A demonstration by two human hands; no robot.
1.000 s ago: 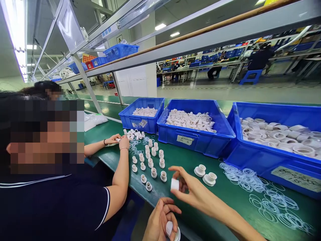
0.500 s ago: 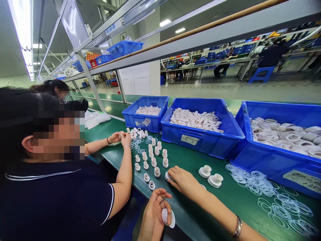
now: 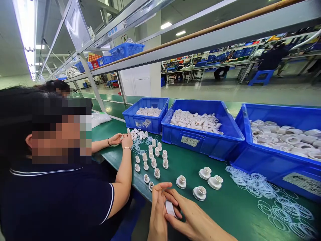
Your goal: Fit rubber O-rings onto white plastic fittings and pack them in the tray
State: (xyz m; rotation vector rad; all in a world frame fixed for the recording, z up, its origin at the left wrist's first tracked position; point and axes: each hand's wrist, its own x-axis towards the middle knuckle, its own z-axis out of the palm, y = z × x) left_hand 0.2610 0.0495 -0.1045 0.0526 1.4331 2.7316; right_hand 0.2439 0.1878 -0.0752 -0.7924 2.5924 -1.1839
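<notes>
"What is held, and where?"

"A white piece (image 3: 170, 208) is gripped by the curled fingers of the right hand (image 3: 184, 212), at the near edge of the bench (image 3: 180, 157). The left hand (image 3: 157, 211) is cupped close beside it; whether the piece is gripped there too cannot be made out, since it is partly covered by fingers."

"What is placed around the hands?"

"Four wide white fittings (image 3: 199, 193) are set just beyond them. Farther right, thin clear rings (image 3: 260, 187) are heaped before a row of three blue bins (image 3: 205, 142), in which loose white tubes (image 3: 195, 121) are piled."

"And on the left?"

"Smaller fittings (image 3: 156, 172) are stood in loose rows. Past those, a co-worker's hands (image 3: 127, 140) are brought together."
</notes>
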